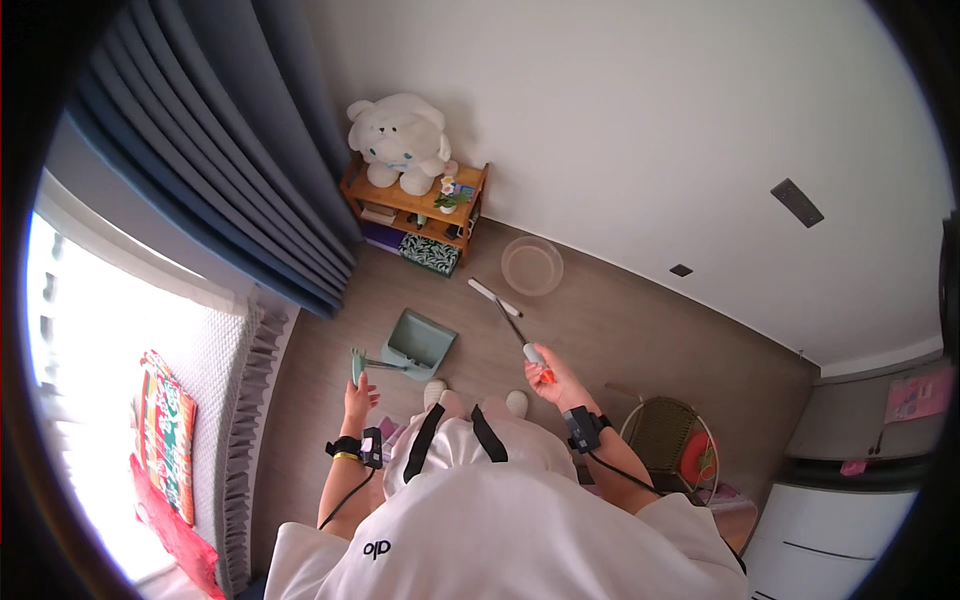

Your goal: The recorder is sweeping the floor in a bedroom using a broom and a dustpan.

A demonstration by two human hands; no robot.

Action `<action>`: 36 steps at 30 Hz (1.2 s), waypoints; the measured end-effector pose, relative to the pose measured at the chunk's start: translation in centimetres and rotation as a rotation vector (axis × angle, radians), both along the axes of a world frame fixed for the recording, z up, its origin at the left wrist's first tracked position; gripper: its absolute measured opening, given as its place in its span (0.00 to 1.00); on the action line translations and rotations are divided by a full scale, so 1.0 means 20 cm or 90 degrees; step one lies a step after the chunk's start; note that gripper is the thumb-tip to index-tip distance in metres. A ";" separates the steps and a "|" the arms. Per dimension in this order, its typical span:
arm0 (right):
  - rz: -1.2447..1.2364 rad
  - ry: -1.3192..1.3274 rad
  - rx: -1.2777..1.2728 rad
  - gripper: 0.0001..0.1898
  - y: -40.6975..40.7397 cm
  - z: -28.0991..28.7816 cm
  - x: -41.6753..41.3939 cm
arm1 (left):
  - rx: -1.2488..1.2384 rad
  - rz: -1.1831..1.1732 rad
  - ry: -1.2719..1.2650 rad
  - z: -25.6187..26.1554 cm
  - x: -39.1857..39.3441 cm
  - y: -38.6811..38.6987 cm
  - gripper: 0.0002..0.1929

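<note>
My left hand is around the upper end of a green long-handled dustpan, some of its fingers loosely spread. The dustpan's open tray rests on the floor ahead of my feet, and its handle top has comb-like teeth. In my right hand is the grey grip of a floor squeegee or broom with an orange end. Its metal pole slants away to a narrow white head at the floor, right of the dustpan. What the head's underside looks like is hidden.
A clear plastic basin sits beyond the white head. Against the wall stands a wooden shelf bearing a white plush bear. A bed lies left, a woven chair right, with white drawers behind it.
</note>
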State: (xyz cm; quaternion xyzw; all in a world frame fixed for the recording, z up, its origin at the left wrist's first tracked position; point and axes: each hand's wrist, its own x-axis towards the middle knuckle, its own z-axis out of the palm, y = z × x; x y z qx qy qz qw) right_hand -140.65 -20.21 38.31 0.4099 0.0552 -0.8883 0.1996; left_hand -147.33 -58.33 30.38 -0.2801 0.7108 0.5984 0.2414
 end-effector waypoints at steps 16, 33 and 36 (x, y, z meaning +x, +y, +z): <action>0.555 -0.004 0.739 0.12 -0.21 -0.21 0.17 | 0.104 -0.003 0.019 0.12 -0.10 0.01 0.15; 0.659 0.024 0.658 0.11 -0.52 -0.31 0.02 | -0.001 0.153 0.020 0.21 -0.09 -0.23 0.15; 0.605 0.031 0.526 0.11 -0.48 -0.25 0.14 | -0.023 0.112 0.006 0.19 -0.06 -0.23 0.15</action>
